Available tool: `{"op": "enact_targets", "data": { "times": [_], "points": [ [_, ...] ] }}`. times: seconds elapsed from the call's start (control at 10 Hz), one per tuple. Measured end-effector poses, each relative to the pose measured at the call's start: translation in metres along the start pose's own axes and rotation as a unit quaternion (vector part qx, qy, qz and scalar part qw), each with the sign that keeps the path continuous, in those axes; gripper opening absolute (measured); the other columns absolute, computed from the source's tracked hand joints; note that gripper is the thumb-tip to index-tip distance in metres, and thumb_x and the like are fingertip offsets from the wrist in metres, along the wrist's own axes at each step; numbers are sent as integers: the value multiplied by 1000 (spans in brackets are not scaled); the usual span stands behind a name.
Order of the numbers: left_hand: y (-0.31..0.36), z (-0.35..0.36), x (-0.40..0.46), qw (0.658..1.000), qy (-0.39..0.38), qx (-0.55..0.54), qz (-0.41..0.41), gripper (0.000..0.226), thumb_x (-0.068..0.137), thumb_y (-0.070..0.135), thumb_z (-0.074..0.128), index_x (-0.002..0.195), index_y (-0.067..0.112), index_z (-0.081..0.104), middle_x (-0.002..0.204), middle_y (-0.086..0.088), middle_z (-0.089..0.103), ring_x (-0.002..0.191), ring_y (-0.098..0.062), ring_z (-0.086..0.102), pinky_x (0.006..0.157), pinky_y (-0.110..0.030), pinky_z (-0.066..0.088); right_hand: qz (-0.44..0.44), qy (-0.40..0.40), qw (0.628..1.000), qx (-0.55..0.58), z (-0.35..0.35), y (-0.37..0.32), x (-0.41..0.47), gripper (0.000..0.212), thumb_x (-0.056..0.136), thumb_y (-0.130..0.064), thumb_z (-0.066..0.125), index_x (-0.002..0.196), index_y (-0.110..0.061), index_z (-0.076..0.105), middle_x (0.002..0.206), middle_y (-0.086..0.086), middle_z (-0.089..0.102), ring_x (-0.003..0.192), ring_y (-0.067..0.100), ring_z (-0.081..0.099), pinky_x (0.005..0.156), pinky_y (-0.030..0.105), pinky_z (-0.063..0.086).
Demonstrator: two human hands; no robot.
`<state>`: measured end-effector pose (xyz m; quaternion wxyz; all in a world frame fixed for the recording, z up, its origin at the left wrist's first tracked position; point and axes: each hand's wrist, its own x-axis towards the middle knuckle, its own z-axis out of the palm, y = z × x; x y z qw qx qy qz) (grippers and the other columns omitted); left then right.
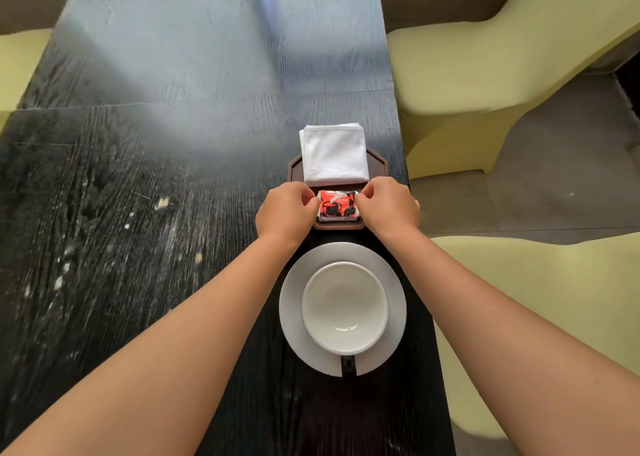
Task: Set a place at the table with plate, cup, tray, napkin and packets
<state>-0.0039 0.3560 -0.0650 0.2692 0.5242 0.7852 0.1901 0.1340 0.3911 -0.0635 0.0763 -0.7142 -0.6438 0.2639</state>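
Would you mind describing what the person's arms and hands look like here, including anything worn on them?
Both forearms are bare as far as the frame shows, with no sleeves visible. The left hand and right hand wear no gloves, and no watch, bracelet or ring is visible. The fingertips are curled and too small to show nail detail.

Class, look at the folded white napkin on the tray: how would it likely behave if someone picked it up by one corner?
The napkin looks like soft cloth folded in layers, so it would probably droop and unfold rather than stay flat. It seems light for its size. Its far edge overhangs the tray, so a push might slide it off.
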Motion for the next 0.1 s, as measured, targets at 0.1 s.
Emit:
{"op": "enact_targets", "data": {
  "times": [0.1],
  "points": [
    [10,-30,-13,995,-56,50,66,20,90,25,50,100,17,66,100,0,69,94,-23,61,74,-33,46,-51,-58,997,-28,-23,-17,-17,22,88,-22,50,103,-17,65,111,7,66,104,29,57,87,38,44]
  ]
}}
